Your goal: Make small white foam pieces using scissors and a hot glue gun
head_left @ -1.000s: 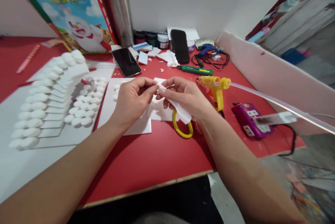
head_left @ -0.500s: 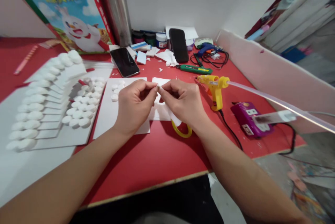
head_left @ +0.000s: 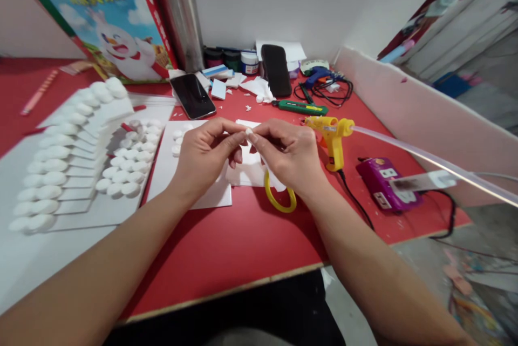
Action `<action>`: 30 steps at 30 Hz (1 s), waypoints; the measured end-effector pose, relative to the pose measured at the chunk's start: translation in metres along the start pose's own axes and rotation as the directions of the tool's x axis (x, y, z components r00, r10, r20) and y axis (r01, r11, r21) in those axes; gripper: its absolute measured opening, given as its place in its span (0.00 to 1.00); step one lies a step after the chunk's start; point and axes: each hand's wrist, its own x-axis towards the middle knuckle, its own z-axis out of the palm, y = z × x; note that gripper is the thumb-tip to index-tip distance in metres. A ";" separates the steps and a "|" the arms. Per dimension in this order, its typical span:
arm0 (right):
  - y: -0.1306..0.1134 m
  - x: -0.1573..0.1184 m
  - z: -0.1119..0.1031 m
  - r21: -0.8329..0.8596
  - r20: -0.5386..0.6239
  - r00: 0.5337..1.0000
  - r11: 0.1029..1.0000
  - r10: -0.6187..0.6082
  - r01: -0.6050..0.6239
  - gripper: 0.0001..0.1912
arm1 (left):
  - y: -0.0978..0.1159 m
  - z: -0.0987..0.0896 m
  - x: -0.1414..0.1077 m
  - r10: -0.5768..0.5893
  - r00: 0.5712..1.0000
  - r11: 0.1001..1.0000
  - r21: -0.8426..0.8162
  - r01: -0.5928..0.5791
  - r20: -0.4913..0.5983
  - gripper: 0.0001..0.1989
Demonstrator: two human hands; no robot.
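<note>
Between my two hands, at the fingertips, is a small white piece (head_left: 248, 131). My left hand (head_left: 210, 154) pinches it from the left with thumb and forefinger. From the right, my right hand (head_left: 285, 154) pinches the same piece. Below the hands lie white sheets (head_left: 245, 169), and a white board (head_left: 164, 173) with a few white discs (head_left: 177, 142) is beside my left hand. A yellow ring-shaped handle (head_left: 279, 207) shows under my right hand; what it belongs to is mostly hidden.
Rows of white discs (head_left: 120, 176) lie on boards at the left. To the right are a yellow glue gun (head_left: 334, 141) and a purple box (head_left: 388, 184) with cables. Two phones (head_left: 193, 96), a green tool (head_left: 303, 107) and a steel bottle (head_left: 182, 17) stand or lie behind.
Both hands have shifted slightly, and the white piece shows more clearly between the fingertips. The lower fingers of my left hand have spread a little. More of the yellow handle is visible.
</note>
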 end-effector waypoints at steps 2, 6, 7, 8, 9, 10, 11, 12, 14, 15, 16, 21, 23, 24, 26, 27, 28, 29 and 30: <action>0.001 0.000 -0.001 -0.060 0.018 0.999 0.998 -0.030 0.031 0.09 | -0.002 -0.002 0.003 -0.072 0.996 0.995 -0.066 0.076 0.050 0.06; 0.004 -0.001 0.000 -0.080 0.042 0.999 0.997 -0.019 0.022 0.10 | 0.000 -0.006 0.005 0.028 0.996 0.998 0.050 -0.033 0.088 0.06; 0.005 0.000 0.001 -0.068 0.046 0.999 0.998 -0.008 0.011 0.10 | 0.002 -0.006 0.004 0.074 0.994 0.991 0.106 -0.083 0.085 0.06; 0.005 0.000 0.001 -0.055 0.049 0.999 0.998 0.005 -0.002 0.11 | 0.003 -0.007 0.004 0.118 0.990 0.978 0.164 -0.130 0.081 0.07; 0.005 0.000 0.002 -0.044 0.050 0.999 0.999 0.020 -0.018 0.11 | 0.004 -0.007 0.003 0.156 0.985 0.961 0.220 -0.170 0.077 0.07; 0.006 0.000 0.003 -0.034 0.048 0.998 0.999 0.038 -0.036 0.12 | 0.006 -0.007 0.002 0.189 0.979 0.941 0.270 -0.202 0.075 0.07; 0.006 0.000 0.003 -0.026 0.043 0.998 0.998 0.054 -0.053 0.12 | 0.006 -0.007 0.001 0.216 0.973 0.922 0.312 -0.229 0.076 0.07; 0.005 -0.001 0.004 -0.020 0.036 0.997 0.998 0.065 -0.065 0.12 | 0.007 -0.006 0.001 0.241 0.967 0.902 0.349 -0.253 0.080 0.07; 0.004 -0.001 0.006 -0.019 0.027 0.997 0.997 0.075 -0.075 0.12 | 0.008 -0.005 -0.001 0.289 0.953 0.856 0.420 -0.300 0.092 0.08; 0.003 -0.002 0.007 -0.023 0.022 0.997 0.997 0.079 -0.079 0.12 | 0.008 -0.004 -0.001 0.316 0.944 0.831 0.452 -0.323 0.094 0.08; 0.001 -0.002 0.007 -0.026 0.015 0.996 0.996 0.089 -0.088 0.12 | 0.009 -0.003 -0.002 0.339 0.936 0.807 0.482 -0.341 0.093 0.08; 0.000 0.003 0.007 0.207 0.073 0.957 0.934 0.280 -0.290 0.16 | 0.007 0.000 -0.003 0.285 0.958 0.850 0.458 -0.261 0.018 0.06; 0.002 0.008 0.003 0.335 0.076 0.915 0.854 0.397 -0.399 0.17 | 0.005 -0.001 -0.001 0.202 0.979 0.906 0.380 -0.187 0.000 0.06; 0.004 0.010 0.000 0.382 0.057 0.890 0.814 0.452 -0.437 0.17 | 0.004 -0.002 -0.001 0.176 0.984 0.920 0.356 -0.163 -0.002 0.05; 0.006 0.013 -0.006 0.462 0.055 0.844 0.736 0.533 -0.494 0.16 | 0.004 -0.004 0.001 0.163 0.987 0.924 0.351 -0.152 -0.002 0.05; 0.006 0.014 -0.008 0.501 0.104 0.824 0.686 0.557 -0.528 0.14 | 0.004 -0.005 0.002 0.167 0.986 0.921 0.358 -0.155 -0.002 0.05; 0.005 0.014 -0.010 0.533 0.184 0.803 0.630 0.567 -0.566 0.12 | 0.005 -0.006 0.002 0.173 0.985 0.918 0.363 -0.161 0.000 0.05; 0.004 0.014 -0.011 0.555 0.276 0.781 0.571 0.559 -0.605 0.11 | 0.006 -0.006 0.002 0.180 0.984 0.916 0.363 -0.170 0.005 0.05; 0.003 0.013 -0.012 0.566 0.364 0.760 0.520 0.538 -0.639 0.10 | 0.007 -0.006 0.002 0.184 0.983 0.915 0.362 -0.176 0.014 0.05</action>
